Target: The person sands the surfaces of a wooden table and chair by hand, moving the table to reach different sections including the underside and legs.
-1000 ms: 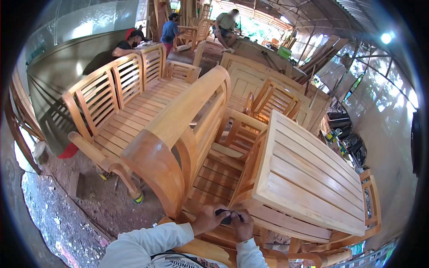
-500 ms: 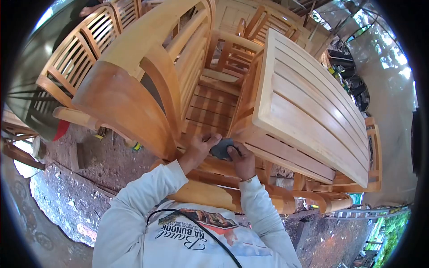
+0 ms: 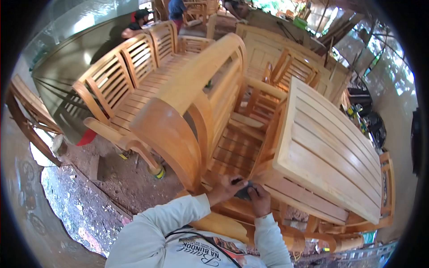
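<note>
Between my hands is a small dark grey piece of sandpaper (image 3: pixel 243 193), partly covered by the fingers. My left hand (image 3: pixel 225 189) is closed, its thumb and fingers pinching the sheet's upper edge. On the other side my right hand (image 3: pixel 260 201) grips it with the thumb on top. Both hands are above the front rail of a wooden bench (image 3: pixel 170 129) with a broad curved top and a slatted seat. Just right of them is the corner of a pale slatted wooden tabletop (image 3: pixel 330 152), resting tilted on the bench.
A long slatted bench (image 3: pixel 118 82) stands at the left, with a person in a dark cap (image 3: pixel 142 17) behind it. Another person in a blue top (image 3: pixel 177 10) is farther back. Wooden panels (image 3: pixel 286 51) and a slatted chair (image 3: pixel 295 71) are beyond the tabletop.
My view has tilted up, showing more of the background and the people. My hands have drawn closer together, and my left fingers have curled over the sandpaper, hiding more of it.
</note>
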`<state>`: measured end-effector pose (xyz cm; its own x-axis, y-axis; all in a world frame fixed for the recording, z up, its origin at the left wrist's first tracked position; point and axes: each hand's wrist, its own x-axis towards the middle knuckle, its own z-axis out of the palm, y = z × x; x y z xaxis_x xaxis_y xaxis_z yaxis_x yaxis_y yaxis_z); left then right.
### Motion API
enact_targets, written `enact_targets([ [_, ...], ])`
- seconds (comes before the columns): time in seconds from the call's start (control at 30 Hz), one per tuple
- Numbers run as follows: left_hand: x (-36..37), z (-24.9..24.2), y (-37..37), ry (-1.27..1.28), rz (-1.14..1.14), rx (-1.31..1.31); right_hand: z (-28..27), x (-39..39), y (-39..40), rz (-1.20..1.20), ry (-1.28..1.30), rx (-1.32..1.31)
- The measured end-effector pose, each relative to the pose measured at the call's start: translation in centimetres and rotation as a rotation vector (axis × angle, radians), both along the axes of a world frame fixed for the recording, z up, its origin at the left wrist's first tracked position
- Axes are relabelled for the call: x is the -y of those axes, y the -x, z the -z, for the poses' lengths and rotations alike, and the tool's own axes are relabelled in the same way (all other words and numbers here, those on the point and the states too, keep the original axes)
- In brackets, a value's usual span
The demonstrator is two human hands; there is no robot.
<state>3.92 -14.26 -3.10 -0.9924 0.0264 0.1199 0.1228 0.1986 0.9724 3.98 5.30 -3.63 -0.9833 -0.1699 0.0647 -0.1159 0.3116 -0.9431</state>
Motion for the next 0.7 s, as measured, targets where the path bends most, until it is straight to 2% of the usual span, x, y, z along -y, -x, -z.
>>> enact_targets([
  [0.07,0.0,-0.1,-0.1,-0.037,0.003,-0.008,-0.5,0.0,-0.3,-0.020,0.052,0.105],
  [0.13,0.0,-0.5,-0.2,-0.089,0.021,-0.027,0.0,-0.4,-0.2,-0.043,0.002,0.094],
  [0.33,-1.1,1.7,0.3,0.117,-0.040,-0.008,0.1,-0.3,-0.2,-0.072,-0.079,0.013],
  [0.43,-1.3,1.2,0.3,0.138,-0.082,-0.038,-0.5,0.0,-0.1,-0.067,-0.068,0.032],
  [0.53,-0.8,-0.1,0.2,0.084,-0.033,0.035,0.0,-0.2,-0.2,-0.061,-0.047,0.024],
  [0.63,-0.7,1.6,0.3,-0.140,0.009,0.023,-0.2,0.0,-0.3,-0.040,0.007,0.040],
  [0.7,-0.4,-0.3,-0.2,-0.170,0.009,0.004,-1.0,0.1,-0.4,-0.007,0.033,0.036],
])
